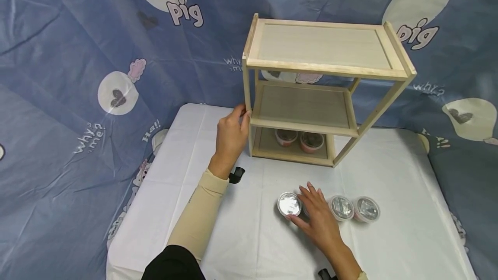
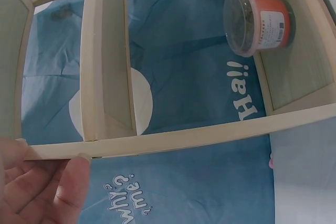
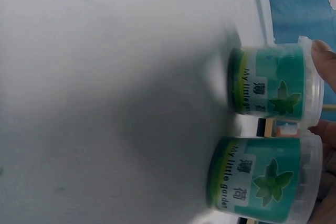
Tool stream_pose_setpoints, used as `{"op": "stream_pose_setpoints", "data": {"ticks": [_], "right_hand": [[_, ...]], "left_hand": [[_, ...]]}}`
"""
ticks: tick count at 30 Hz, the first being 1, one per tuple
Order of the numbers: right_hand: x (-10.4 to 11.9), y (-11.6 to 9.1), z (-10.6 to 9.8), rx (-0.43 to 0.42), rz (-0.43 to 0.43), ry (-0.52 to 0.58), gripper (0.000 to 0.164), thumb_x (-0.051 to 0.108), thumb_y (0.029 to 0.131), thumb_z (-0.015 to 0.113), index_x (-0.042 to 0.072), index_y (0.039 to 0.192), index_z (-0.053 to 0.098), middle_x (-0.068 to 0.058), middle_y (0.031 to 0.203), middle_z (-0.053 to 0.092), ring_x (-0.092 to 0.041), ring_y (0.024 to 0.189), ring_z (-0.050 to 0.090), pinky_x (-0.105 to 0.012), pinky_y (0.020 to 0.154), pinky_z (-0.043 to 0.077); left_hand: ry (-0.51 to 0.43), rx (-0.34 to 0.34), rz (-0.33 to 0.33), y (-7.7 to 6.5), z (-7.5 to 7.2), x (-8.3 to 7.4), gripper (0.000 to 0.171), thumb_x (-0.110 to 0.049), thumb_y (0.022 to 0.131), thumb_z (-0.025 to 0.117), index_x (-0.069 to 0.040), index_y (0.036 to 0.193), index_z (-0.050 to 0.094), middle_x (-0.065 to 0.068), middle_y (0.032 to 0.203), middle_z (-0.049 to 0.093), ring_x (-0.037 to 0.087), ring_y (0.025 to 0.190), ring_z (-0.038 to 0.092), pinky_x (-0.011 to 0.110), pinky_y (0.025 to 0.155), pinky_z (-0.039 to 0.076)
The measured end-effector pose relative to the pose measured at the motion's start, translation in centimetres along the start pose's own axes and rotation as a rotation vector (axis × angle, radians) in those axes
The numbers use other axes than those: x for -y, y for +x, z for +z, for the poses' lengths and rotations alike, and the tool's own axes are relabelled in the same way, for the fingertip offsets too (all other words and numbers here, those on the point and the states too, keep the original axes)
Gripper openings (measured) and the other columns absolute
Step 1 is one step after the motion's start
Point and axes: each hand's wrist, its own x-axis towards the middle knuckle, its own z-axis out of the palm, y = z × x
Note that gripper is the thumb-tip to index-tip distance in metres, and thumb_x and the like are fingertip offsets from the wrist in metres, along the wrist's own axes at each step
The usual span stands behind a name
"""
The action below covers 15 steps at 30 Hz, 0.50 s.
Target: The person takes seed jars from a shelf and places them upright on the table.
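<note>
My left hand [image 1: 232,135] grips the left front post of a three-tier wooden shelf [image 1: 303,131], thumb and fingers on either side of it; the wrist view shows the thumb against the post [image 2: 184,144]. Over the table, my right hand [image 1: 317,217] holds a lidded plastic cup [image 1: 289,204] by its rim between thumb and fingers. That cup has a green label [image 3: 286,85] with a mint leaf. A second green-labelled cup [image 3: 262,179] stands close beside it, mostly hidden under the hand in the head view.
Right of my right hand, two more lidded cups [image 1: 342,208] stand side by side on the white tablecloth [image 1: 404,176]. Two orange-labelled cups [image 1: 311,141] sit on the shelf's bottom tier. Behind the shelf hangs a blue printed cloth [image 1: 218,46].
</note>
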Motion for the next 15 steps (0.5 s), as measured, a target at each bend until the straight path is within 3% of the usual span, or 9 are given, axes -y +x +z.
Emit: {"op": "stream_pose_setpoints", "data": {"ticks": [6, 15], "right_hand": [[0.0, 0.0, -0.3, 0.023, 0.006, -0.004, 0.066, 0.039, 0.072, 0.095, -0.003, 0.116, 0.071, -0.022, 0.139, 0.064, -0.045, 0.141, 0.047, -0.059, 0.119, 0.028], [-0.1, 1.2, -1.8, 0.029, 0.111, 0.035, 0.097, 0.038, 0.073, 0.096, -0.008, 0.146, 0.052, -0.027, 0.150, 0.052, -0.046, 0.144, 0.041, -0.058, 0.119, 0.029]], "left_hand": [[-0.001, 0.004, -0.009, -0.1, 0.1, 0.0, 0.025, -0.013, 0.107, 0.064, 0.005, 0.122, 0.070, 0.020, 0.109, 0.077, 0.031, 0.094, 0.076, 0.043, 0.075, 0.061], [-0.001, 0.003, -0.007, 0.0, 0.1, 0.0, 0.024, -0.013, 0.107, 0.063, 0.005, 0.121, 0.071, 0.020, 0.108, 0.077, 0.030, 0.093, 0.076, 0.042, 0.074, 0.061]]}}
